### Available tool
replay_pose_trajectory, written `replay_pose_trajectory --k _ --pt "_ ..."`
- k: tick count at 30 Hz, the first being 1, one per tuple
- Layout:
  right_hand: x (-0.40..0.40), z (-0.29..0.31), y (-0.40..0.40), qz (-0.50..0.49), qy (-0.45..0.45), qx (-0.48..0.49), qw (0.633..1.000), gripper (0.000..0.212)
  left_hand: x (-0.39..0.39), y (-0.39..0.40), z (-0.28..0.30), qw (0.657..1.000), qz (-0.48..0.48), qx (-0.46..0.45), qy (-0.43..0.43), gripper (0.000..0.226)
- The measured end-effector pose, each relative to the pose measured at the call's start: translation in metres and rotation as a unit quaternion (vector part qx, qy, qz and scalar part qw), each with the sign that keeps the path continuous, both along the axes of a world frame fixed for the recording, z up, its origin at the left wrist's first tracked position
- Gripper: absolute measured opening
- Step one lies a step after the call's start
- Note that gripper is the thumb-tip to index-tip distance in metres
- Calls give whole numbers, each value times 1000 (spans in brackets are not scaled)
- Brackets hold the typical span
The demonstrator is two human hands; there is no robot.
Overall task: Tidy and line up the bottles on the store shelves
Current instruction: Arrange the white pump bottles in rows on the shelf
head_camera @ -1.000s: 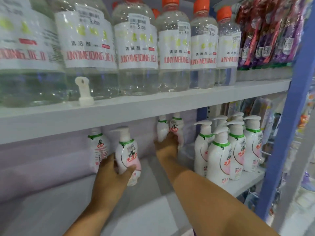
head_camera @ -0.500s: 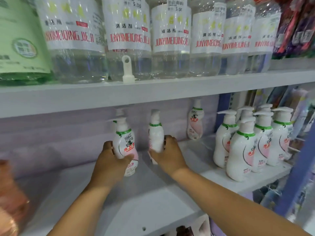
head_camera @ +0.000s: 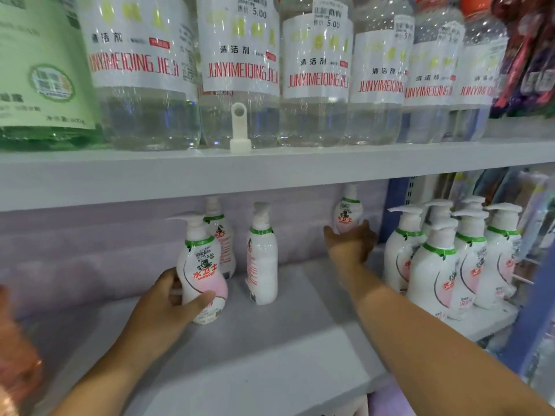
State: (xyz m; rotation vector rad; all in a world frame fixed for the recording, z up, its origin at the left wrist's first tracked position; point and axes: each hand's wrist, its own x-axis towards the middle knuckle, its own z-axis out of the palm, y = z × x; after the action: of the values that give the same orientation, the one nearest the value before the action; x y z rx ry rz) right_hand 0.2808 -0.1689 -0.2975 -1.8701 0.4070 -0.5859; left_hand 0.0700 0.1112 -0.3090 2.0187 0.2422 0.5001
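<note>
On the lower shelf (head_camera: 270,349) stand white pump bottles with green collars and pink labels. My left hand (head_camera: 168,304) grips the front one (head_camera: 200,265) by its lower body, thumb across the label. A second bottle (head_camera: 220,232) stands just behind it, and a third (head_camera: 262,259) stands free in the middle, turned sideways. At the back, my right hand (head_camera: 350,244) holds a fourth bottle (head_camera: 347,211) round its base. A tight group of the same bottles (head_camera: 444,259) stands at the right end of the shelf.
The upper shelf (head_camera: 270,169) carries a row of large clear bottles (head_camera: 318,79) with white labels, a green bottle (head_camera: 39,70) at the left and a loose white cap piece (head_camera: 240,130) at its edge. A blue upright (head_camera: 537,310) bounds the right side.
My right hand let go of the middle bottle, which now stands free, and reached back right to the bottle by the rear wall. My left hand still holds the front bottle.
</note>
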Motion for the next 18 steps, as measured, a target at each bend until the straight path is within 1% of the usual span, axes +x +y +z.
replay_pose_trajectory --k 1,2,3,6,8,9,11,12,13,15,16,18 --pt "13 -7 -4 4 5 -8 1000 102 0 2 -2 1000 4 -4 1 46" --pt "22 -14 -9 7 1 -7 1000 102 0 3 -4 1000 8 -11 1 47" --pt "28 -22 -13 6 -11 -3 1000 96 0 5 -6 1000 13 -19 -2 47" --pt "40 -39 -16 -4 -35 8 999 62 4 5 -12 1000 18 -18 -5 48" --pt "42 -34 -9 14 -42 -5 999 54 9 6 -1 999 27 -14 -28 54" --pt "39 -28 -3 30 -50 -8 998 52 12 8 6 997 50 -14 -50 57" --pt "29 -24 5 58 -71 -15 996 42 12 11 16 984 122 33 -122 57" --pt "16 -22 8 75 -83 -19 994 39 6 7 19 972 152 61 -167 49" --pt "1 -24 10 103 -74 -20 992 36 -3 -3 22 961 159 70 -213 40" --pt "-31 -27 13 175 -39 -22 984 34 -24 -32 24 952 109 68 -279 23" --pt "-46 -28 13 199 -23 -30 979 32 -28 -45 23 953 66 74 -287 19" --pt "-80 -28 10 230 -10 -22 973 22 -25 -66 22 966 -19 82 -244 28"
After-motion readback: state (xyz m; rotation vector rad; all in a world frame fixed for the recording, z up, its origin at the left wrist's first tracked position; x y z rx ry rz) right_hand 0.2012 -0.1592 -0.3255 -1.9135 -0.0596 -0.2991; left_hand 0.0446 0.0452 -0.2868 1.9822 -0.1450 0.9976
